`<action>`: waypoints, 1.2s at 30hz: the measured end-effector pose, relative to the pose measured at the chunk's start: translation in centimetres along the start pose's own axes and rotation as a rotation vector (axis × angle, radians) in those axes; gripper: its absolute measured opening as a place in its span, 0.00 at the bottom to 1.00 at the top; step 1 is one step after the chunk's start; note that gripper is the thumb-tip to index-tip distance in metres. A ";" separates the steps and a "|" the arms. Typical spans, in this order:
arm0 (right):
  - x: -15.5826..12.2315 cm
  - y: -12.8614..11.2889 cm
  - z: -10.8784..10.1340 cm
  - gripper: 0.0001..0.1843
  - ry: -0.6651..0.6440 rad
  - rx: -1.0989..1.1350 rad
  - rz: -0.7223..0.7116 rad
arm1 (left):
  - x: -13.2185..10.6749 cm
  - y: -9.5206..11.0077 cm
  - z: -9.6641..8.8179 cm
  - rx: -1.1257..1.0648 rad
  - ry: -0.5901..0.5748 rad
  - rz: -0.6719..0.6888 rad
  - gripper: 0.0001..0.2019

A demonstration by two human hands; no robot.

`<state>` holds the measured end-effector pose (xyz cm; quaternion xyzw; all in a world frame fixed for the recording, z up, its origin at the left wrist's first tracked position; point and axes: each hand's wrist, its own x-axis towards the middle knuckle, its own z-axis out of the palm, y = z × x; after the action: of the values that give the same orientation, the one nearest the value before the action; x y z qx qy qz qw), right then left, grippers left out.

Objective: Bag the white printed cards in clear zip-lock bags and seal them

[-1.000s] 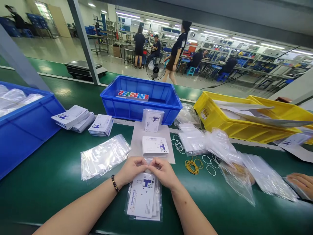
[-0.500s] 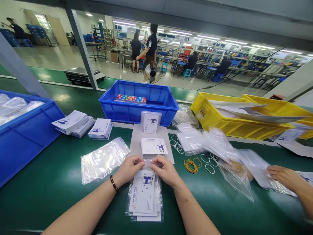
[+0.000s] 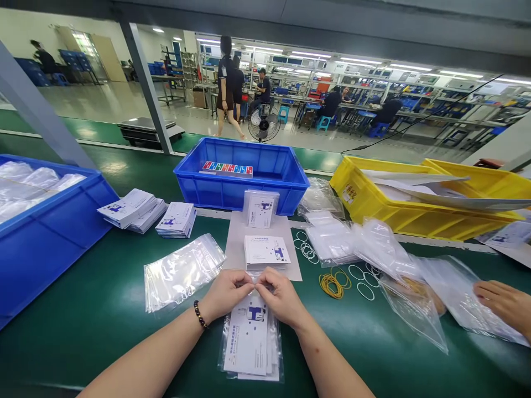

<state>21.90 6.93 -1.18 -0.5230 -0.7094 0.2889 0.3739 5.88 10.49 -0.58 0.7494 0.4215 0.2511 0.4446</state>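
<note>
Both hands meet at the top edge of a clear plastic bag [image 3: 251, 342] with a printed white booklet inside it. The bag lies on more bagged booklets on the green table. My left hand [image 3: 229, 293], with a beaded bracelet at the wrist, pinches the bag's top edge. Right beside it, my right hand [image 3: 279, 294] pinches the same edge, thumbs nearly touching. Just beyond the fingers stands a stack of booklets [image 3: 266, 251] on a grey card [image 3: 235, 237]. To the left lies a pile of clear bags [image 3: 182, 271].
A blue bin [image 3: 240, 185] stands ahead, another blue bin [image 3: 53, 221] at left, yellow bins [image 3: 398, 215] at right. Booklet piles [image 3: 176, 219] lie left. Rubber bands [image 3: 332, 284] and filled bags [image 3: 332, 240] lie right, near another person's hand [image 3: 504, 301].
My hands have drawn closer together along the bag's top edge. The view has shifted slightly. At right, the other person's hand has moved on the bags; people in the background have walked.
</note>
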 end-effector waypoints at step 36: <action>-0.8 -0.4 1.8 0.17 0.002 -0.197 0.128 | -1.0 3.7 -0.5 0.420 -0.228 -0.116 0.14</action>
<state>20.35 6.01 -2.08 -0.6018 -0.6990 0.2407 0.3022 6.44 8.93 2.90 0.8235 0.4539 0.0456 0.3373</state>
